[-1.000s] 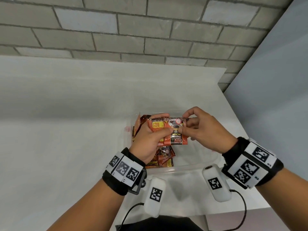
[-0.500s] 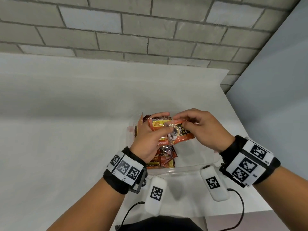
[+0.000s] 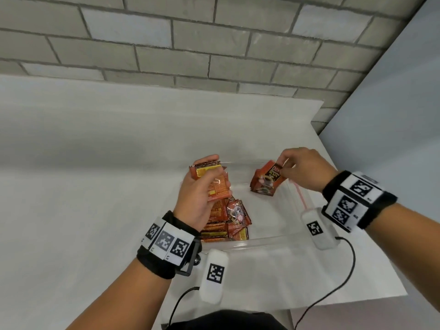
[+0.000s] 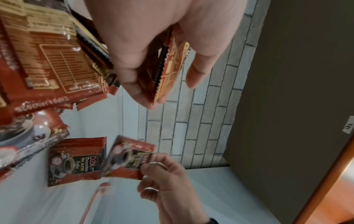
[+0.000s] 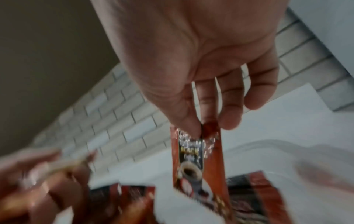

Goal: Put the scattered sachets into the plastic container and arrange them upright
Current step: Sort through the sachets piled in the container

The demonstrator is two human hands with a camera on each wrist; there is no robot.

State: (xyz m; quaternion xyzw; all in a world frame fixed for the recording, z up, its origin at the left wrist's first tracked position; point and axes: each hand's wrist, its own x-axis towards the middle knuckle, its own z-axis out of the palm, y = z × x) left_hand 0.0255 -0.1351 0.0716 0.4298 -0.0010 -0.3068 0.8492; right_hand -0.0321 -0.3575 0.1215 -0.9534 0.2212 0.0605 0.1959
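A clear plastic container (image 3: 266, 239) sits on the white table near its front edge. Several red-orange coffee sachets (image 3: 226, 222) lie piled in its left part. My left hand (image 3: 202, 184) grips a small stack of sachets (image 3: 212, 179) over the container's left side; the stack's edge shows between thumb and fingers (image 4: 168, 68). My right hand (image 3: 300, 167) pinches one sachet (image 3: 267, 179) by its top edge, hanging it over the container's right half (image 5: 197, 160). In the left wrist view another sachet (image 4: 76, 160) stands beside that pinched sachet (image 4: 128, 159).
The white table (image 3: 95, 186) runs far to the left and back to a grey brick wall (image 3: 190, 44). A grey panel (image 3: 392, 115) stands at the right. The table's front right corner (image 3: 402, 294) is close to my right wrist.
My hands have pulled apart. The right hand took one sachet from the stack and carried it to the right, over the container; the left hand keeps the rest on the left.
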